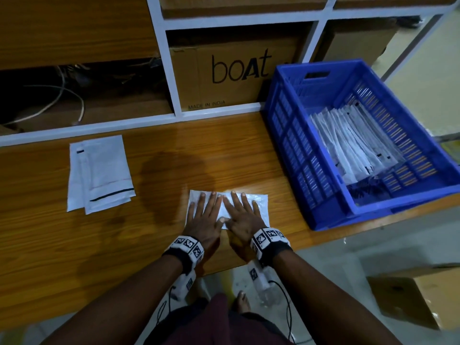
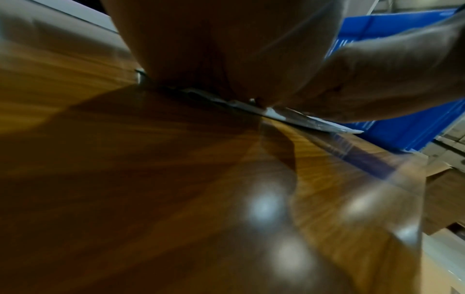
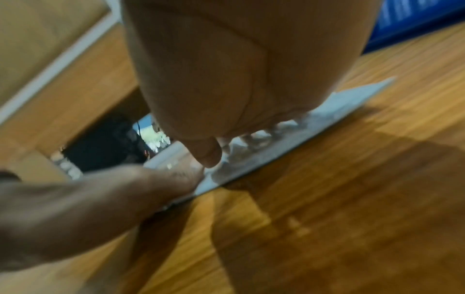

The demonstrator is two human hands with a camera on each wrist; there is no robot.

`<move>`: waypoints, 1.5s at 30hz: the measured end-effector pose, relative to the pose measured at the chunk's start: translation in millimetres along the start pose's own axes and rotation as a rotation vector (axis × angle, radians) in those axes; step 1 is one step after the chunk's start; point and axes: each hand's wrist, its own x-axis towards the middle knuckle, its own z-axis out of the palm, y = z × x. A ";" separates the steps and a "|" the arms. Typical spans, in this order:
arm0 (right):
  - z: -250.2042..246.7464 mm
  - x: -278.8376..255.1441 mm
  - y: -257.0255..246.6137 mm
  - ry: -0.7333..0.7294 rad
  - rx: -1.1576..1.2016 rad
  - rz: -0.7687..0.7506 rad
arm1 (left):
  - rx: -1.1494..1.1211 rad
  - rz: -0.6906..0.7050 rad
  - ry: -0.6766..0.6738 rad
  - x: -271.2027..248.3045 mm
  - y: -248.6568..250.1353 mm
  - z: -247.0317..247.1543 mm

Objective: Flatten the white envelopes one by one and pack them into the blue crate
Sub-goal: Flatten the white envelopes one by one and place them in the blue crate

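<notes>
Head view: two flat hands (image 1: 202, 215) (image 1: 242, 216) on one envelope (image 1: 260, 207).

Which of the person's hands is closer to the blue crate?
The right hand. It presses flat on the envelope on the side toward the blue crate; the left hand presses beside it, farther away.

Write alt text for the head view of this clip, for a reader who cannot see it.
Both hands, left hand and right hand, press flat on a white envelope near the front edge of a wooden table. To the right stands a blue crate holding packed envelopes; a small pile of envelopes waits at left.
</notes>
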 end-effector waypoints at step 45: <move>-24.7 -8.1 11.6 0.018 -0.266 -0.194 | -0.079 -0.279 0.123 -15.2 -0.6 -6.6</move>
